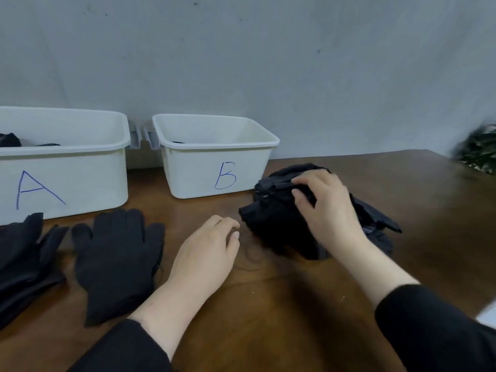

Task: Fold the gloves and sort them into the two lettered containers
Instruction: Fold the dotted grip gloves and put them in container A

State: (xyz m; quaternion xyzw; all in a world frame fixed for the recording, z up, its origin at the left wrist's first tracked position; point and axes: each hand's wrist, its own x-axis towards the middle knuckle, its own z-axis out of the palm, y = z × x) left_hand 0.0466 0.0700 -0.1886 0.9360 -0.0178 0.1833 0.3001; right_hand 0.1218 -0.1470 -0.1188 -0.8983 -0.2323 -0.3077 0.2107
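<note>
Two white containers stand at the back of the brown table: container A [80,181] on the left with dark gloves inside, container B [204,159] in the middle with a dark item barely showing. A pile of black gloves [271,218] lies right of container B. My right hand [327,208] rests on top of the pile and its fingers and thumb pinch a glove. My left hand [206,253] hovers just left of the pile, fingers loosely curled, holding nothing. A flat black glove [115,261] lies to its left, with further black gloves [24,261] at the left edge.
A grey wall rises right behind the containers. A blurred green plant [480,149] sits at the far right edge of the table [268,304]. Something white [488,315] shows at the right edge near my sleeve.
</note>
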